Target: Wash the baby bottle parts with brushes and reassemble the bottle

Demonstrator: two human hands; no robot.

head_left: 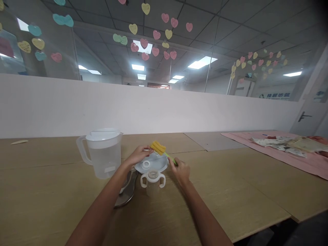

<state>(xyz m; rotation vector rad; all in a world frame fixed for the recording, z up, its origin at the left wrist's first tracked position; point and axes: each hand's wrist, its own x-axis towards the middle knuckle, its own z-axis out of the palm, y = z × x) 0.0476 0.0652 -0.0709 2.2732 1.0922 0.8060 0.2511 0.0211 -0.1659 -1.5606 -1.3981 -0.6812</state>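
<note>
A brush with a yellow sponge head (158,147) and a green handle is held above a pale bowl (162,166). My right hand (180,171) is closed round the handle's dark end. The fingers of my left hand (140,153) are at the left edge of the sponge; whether they pinch it or only touch it is too small to tell. A white ring-shaped piece (146,165) lies in the bowl. In front of the bowl stands a clear bottle (153,188) with two white handles, its top uncovered.
To the left stands a clear lidded pitcher (106,157) holding water. A dark metal tray (128,193) lies partly behind my left forearm. Cloths (289,145) rest on a pink sheet (246,141) at the right. A white wall (153,112) bounds the table's back.
</note>
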